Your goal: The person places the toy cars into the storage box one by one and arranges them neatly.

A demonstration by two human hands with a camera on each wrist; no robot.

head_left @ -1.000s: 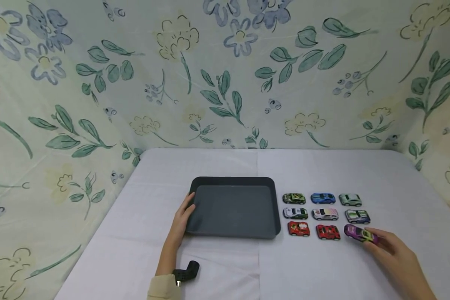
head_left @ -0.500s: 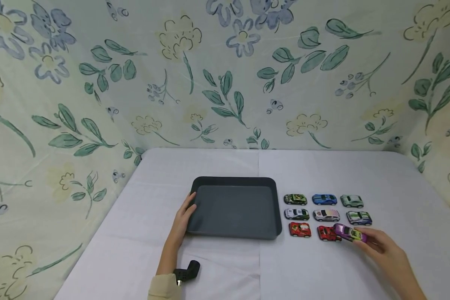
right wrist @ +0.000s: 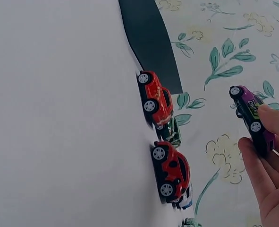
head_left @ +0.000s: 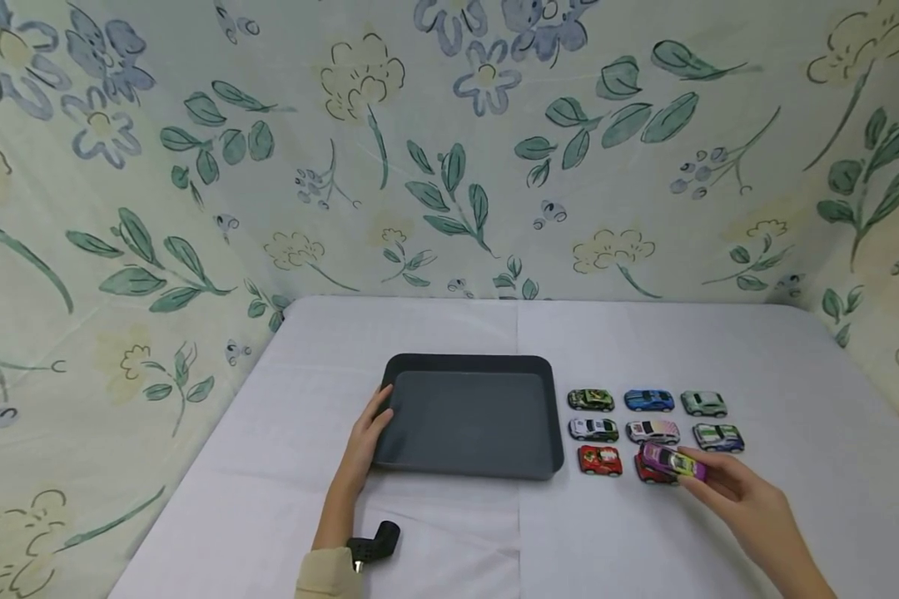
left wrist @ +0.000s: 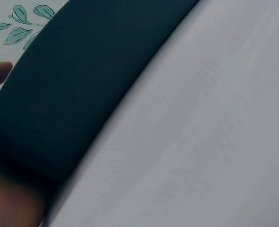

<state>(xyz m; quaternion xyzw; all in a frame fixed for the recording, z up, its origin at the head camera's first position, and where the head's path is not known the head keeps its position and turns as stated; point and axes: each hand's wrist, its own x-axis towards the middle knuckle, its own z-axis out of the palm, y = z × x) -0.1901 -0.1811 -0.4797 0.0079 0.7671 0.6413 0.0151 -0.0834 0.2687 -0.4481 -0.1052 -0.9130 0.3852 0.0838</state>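
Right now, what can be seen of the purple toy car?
The purple toy car is small, glossy purple with yellow-green markings, dark windows and white-hubbed wheels. The right hand pinches its rear end, holding it off the white cloth, roughly level, nose pointing left, in front of the red car in the near row.

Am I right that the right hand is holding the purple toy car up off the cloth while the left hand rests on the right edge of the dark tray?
Not quite. The left hand rests on the left edge of the dark tray, not the right, as the head view shows. The rest holds: the right hand holds the purple toy car up off the cloth; the right wrist view shows it clear of the surface.
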